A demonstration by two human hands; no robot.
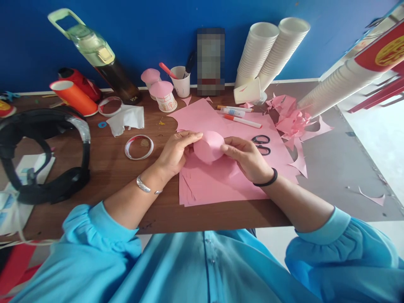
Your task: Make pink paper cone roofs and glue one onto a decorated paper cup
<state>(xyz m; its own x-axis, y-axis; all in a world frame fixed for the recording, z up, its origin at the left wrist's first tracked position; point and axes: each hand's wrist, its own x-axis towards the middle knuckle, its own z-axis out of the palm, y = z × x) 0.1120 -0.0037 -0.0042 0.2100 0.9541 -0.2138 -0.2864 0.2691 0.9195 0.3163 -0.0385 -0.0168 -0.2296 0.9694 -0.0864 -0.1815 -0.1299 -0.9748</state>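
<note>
Between my two hands is a pink paper circle (208, 147), held up over a stack of pink paper sheets (221, 185). My left hand (178, 151) pinches its left edge between thumb and fingers. On the opposite edge, my right hand (244, 155) grips it the same way. Black-handled scissors (261, 145) lie on the sheets just beyond my right hand; their blades are hidden. Markers (243, 121) and a glue stick (232, 112) rest farther back on the paper. Behind stand small paper cups with pink cone tops (161, 89), one with a drawing on it.
Stacks of white paper cups (257, 52) lean at the back wall, beside pink scraps (290, 113). Tape rolls (139, 147), a tall bottle (107, 63), an orange tube (74, 99) and a black headband-like device (44, 155) occupy the left. A cup holding pens (181, 86) stands behind.
</note>
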